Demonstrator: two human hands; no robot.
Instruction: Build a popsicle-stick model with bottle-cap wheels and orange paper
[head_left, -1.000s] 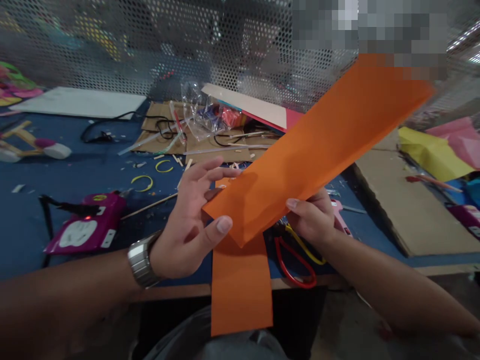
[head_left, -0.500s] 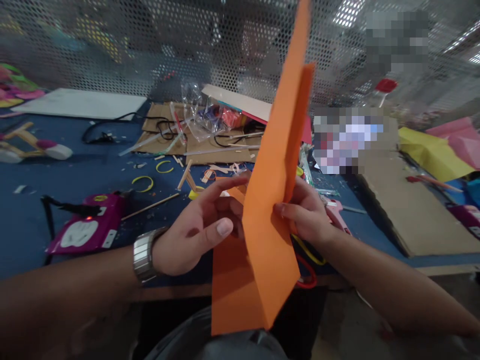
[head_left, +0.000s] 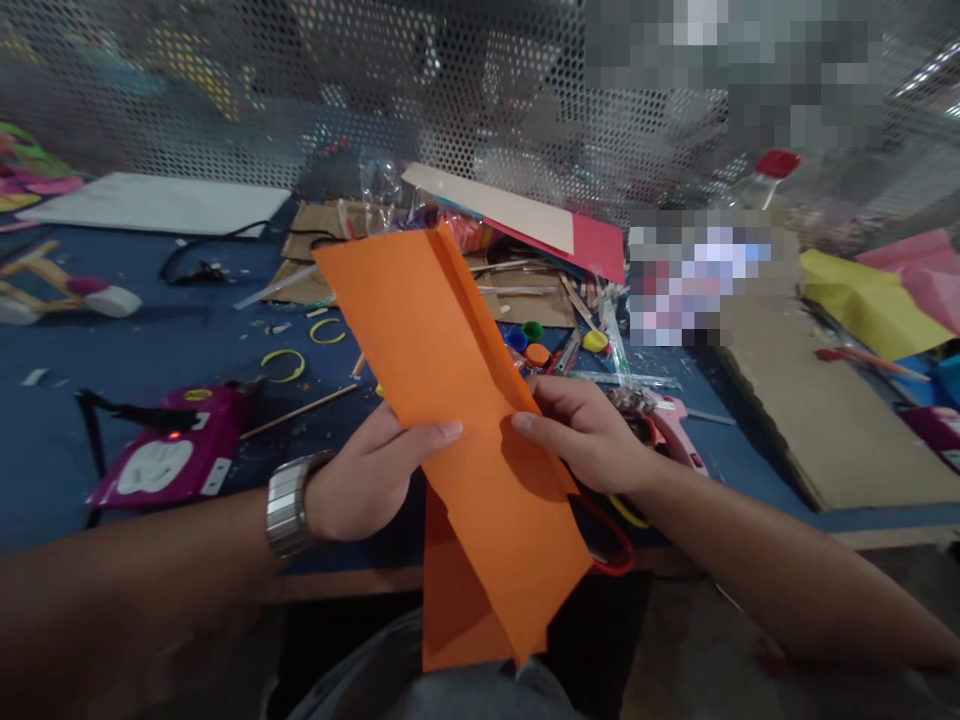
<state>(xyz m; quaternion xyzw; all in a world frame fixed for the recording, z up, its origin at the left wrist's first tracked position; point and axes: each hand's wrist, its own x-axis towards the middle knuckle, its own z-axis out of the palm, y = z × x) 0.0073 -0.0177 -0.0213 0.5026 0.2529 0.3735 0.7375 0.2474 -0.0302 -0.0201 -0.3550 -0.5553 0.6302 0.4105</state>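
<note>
While both thumbs pinch the folded orange paper [head_left: 450, 400] at centre frame, left hand [head_left: 360, 480] and right hand [head_left: 589, 432] grasping its edges, it hides scissors beneath. A pink glue gun [head_left: 176, 455] sits lower left on the blue worktop [head_left: 112, 350], perforated metal screen [head_left: 300, 90] behind.

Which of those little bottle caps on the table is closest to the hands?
The orange cap, just above the right hand. The blue, green and yellow caps lie farther away.
</note>
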